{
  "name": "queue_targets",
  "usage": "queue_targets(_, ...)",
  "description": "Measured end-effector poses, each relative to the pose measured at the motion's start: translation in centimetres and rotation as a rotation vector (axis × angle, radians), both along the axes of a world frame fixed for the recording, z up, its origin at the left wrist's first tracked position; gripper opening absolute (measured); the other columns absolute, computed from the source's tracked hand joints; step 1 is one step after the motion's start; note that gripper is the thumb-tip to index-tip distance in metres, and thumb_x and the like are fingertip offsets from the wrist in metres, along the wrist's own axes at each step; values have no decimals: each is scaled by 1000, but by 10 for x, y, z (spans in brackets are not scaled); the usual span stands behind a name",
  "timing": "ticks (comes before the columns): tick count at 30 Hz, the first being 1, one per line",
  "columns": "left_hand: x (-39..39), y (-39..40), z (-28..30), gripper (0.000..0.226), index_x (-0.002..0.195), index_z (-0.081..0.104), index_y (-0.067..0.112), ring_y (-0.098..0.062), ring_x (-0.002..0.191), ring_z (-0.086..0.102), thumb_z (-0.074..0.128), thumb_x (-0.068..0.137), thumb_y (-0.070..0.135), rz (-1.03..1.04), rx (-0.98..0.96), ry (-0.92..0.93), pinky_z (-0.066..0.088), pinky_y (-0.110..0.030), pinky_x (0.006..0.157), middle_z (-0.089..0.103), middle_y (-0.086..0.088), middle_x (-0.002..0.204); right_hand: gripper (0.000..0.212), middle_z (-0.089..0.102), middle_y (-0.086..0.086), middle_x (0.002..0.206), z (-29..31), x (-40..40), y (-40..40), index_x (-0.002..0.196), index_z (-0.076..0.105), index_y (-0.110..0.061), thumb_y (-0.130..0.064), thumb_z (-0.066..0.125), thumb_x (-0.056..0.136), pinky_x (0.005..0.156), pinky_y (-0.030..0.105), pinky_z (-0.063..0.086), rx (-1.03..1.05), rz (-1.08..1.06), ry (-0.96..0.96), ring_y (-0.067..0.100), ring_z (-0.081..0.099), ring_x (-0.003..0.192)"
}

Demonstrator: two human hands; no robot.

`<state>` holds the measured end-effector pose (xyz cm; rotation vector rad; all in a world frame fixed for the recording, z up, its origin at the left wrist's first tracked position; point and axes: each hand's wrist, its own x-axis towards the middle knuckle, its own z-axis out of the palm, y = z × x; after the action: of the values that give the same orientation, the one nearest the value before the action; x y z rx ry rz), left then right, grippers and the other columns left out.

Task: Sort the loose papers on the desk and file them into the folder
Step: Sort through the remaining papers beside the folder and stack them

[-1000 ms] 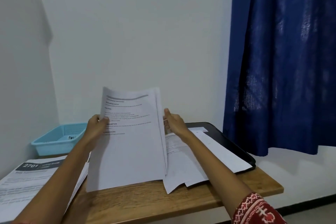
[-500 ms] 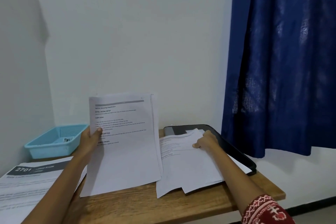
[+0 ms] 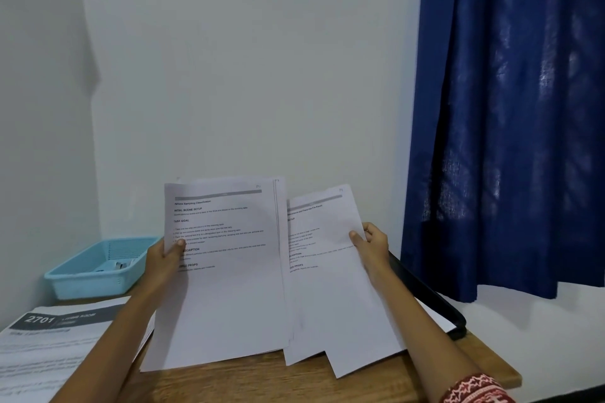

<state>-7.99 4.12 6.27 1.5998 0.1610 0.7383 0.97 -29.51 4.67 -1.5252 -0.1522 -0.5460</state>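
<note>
**White sheets now raised in both hands, sorting under way**

White printed pages fill the middle of the view. The left hand [image 3: 163, 255] grips the left edge of a small stack of papers [image 3: 222, 271], thumb on the front, and holds it upright with its bottom edge on the wooden desk [image 3: 262, 379]. Half a second ago the right hand [image 3: 373, 244] lay flat on the pile over the black folder [image 3: 435, 304]. It has since lifted a single sheet [image 3: 330, 271] from there and now pinches its right edge, thumb in front, beside the stack and overlapping it slightly. More loose sheets [image 3: 301, 353] lie under it, at the desk's front.

Both top pages carry a small handwritten mark in the upper right corner, perhaps page numbers, though the right one is too faint to read. I judge the person is comparing the two to place the new sheet in order. Filing has not begun: the folder lies flat behind the right arm, mostly hidden.

At the left, a page headed 2701 [image 3: 49, 347] rests on the desk, and a light blue basket [image 3: 98, 268] stands behind it.
</note>
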Motion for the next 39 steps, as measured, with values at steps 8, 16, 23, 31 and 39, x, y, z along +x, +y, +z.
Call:
queue_targets(8, -4, 0, 3, 29, 120, 54, -1, -29, 97, 54, 47, 97, 15, -25, -62, -27, 42, -39, 85, 59, -15, 108, 11, 66, 3, 84, 9, -9, 14, 82, 57, -11, -3, 58, 90, 68, 26, 49, 47, 55, -29, 19, 61, 76)
queue_targets(16, 9, -9, 14, 5, 93, 60, 6, -26, 84, 61, 55, 92, 7, -259, -287, 23, 43, -46, 97, 60, -19, 111, 12, 64, 7, 91, 42, -29, 89, 99, 60, -2, -13, 58, 93, 68, 17, 46, -76, 280, -137, 15, 58, 79)
queue_targets(23, 8, 4, -1, 25, 120, 53, 2, -30, 100, 57, 47, 96, 7, -37, -41, 59, 45, -40, 87, 59, -14, 116, 32, 59, 3, 88, 22, -12, 71, 97, 60, -5, -34, 45, 98, 72, 31, 41, -475, 163, 133, 20, 53, 85)
queue_targets(31, 12, 0, -25, 30, 124, 52, -1, -37, 111, 56, 46, 96, 7, 2, 42, 40, 44, -45, 95, 60, -20, 119, 89, 46, 11, 133, -4, -10, -12, 136, 41, -22, -64, 74, 64, 94, 38, 42, -1100, -410, 801, 28, 44, 119)
queue_targets(39, 13, 3, -27, 30, 125, 52, 1, -34, 107, 57, 46, 97, 9, 2, 13, 28, 45, -42, 91, 60, -19, 118, 46, 60, 10, 119, -16, -1, -26, 113, 55, -12, -26, 77, 75, 89, 34, 44, -630, -259, 638, 27, 57, 106)
